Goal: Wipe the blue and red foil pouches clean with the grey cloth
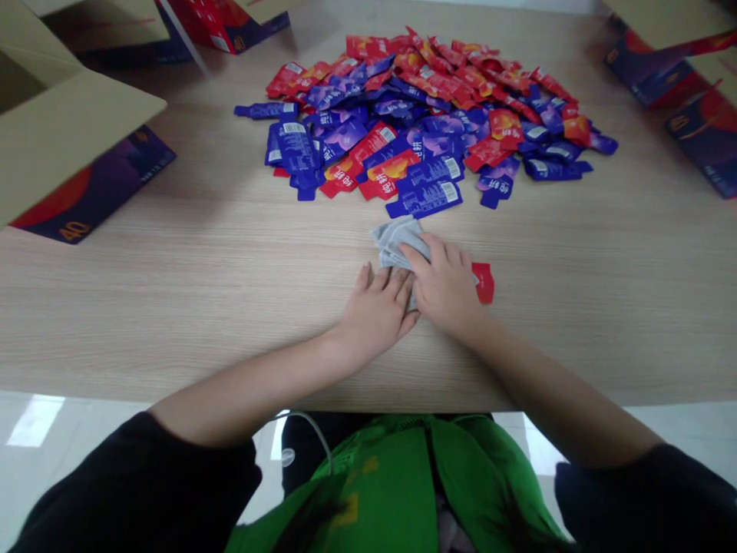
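Note:
A grey cloth (397,238) lies bunched on the table in front of me. My right hand (446,288) is closed over it, its fingers curled on the fabric. Beside it, my left hand (374,311) rests flat with fingers spread, the fingertips at the cloth's lower edge. From under the right side of my right hand sticks out the end of a red packet (484,283); the rest of it is hidden. Just beyond the cloth, a blue packet (426,200) marks the near edge of a large pile of red and blue packets (403,107).
An open carton (92,188) marked 40 stands at the left, its flap reaching over the wooden table (201,307). More cartons stand behind it, including a red one (230,31). Further open cartons (656,77) are at the far right. The table's front edge runs close to my body.

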Available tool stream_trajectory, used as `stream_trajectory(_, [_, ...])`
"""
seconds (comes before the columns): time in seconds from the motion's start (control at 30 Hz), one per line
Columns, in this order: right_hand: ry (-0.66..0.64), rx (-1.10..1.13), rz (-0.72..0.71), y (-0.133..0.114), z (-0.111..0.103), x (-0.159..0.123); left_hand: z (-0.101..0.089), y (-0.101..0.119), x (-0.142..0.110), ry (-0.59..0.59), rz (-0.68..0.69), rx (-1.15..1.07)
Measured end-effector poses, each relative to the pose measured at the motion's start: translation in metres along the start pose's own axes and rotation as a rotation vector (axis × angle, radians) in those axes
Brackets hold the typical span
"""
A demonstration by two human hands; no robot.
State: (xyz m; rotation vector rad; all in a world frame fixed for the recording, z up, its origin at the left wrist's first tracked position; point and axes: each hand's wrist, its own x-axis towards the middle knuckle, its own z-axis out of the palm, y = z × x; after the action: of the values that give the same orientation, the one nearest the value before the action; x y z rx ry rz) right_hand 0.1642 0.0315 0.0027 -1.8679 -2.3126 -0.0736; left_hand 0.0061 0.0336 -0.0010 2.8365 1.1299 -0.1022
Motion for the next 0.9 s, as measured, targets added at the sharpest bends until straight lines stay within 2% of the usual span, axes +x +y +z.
stream_trajectory(0.07, [-0.023, -0.033, 0.022, 0.009, 0.004, -0.007, 0.000, 0.001, 0.000, 0.007, -0.011, -0.001])
stream_trajectory(0.17, [-0.002, -0.067, 0.127, 0.030, 0.002, -0.023, 0.001, 0.002, 0.000, -0.004, -0.011, -0.003])
stream_trajectory(0.33, [-0.006, -0.095, 0.315, 0.077, -0.003, -0.049, 0.000, 0.002, 0.001, -0.042, -0.002, 0.005])
stream_trajectory(0.4, [-0.030, -0.065, 0.326, 0.094, -0.008, -0.048, 0.000, 0.001, 0.001, -0.040, -0.002, 0.010])
stream_trajectory(0.47, [-0.015, 0.000, 0.295, 0.099, -0.016, -0.038, 0.001, 0.001, 0.001, -0.032, -0.006, 0.014])
stream_trajectory(0.53, [0.060, 0.054, 0.240, 0.089, -0.023, -0.023, 0.002, 0.001, 0.001, -0.030, -0.008, 0.014])
stream_trajectory(0.6, [0.137, 0.075, 0.168, 0.064, -0.025, -0.009, 0.002, 0.001, 0.000, -0.025, -0.007, 0.013])
stream_trajectory(0.67, [0.136, 0.072, 0.093, 0.035, -0.020, 0.000, 0.001, 0.001, 0.000, -0.013, -0.007, 0.012])
stream_trajectory(0.73, [0.073, 0.036, 0.032, 0.013, -0.009, 0.002, 0.000, 0.001, 0.000, -0.001, -0.009, 0.011])
stream_trajectory(0.8, [0.019, -0.009, 0.010, 0.006, 0.000, -0.003, -0.002, 0.002, 0.000, -0.001, -0.013, 0.011])
stream_trajectory(0.9, [0.016, -0.053, 0.087, 0.024, 0.004, -0.021, -0.003, 0.002, 0.001, -0.016, -0.013, 0.013])
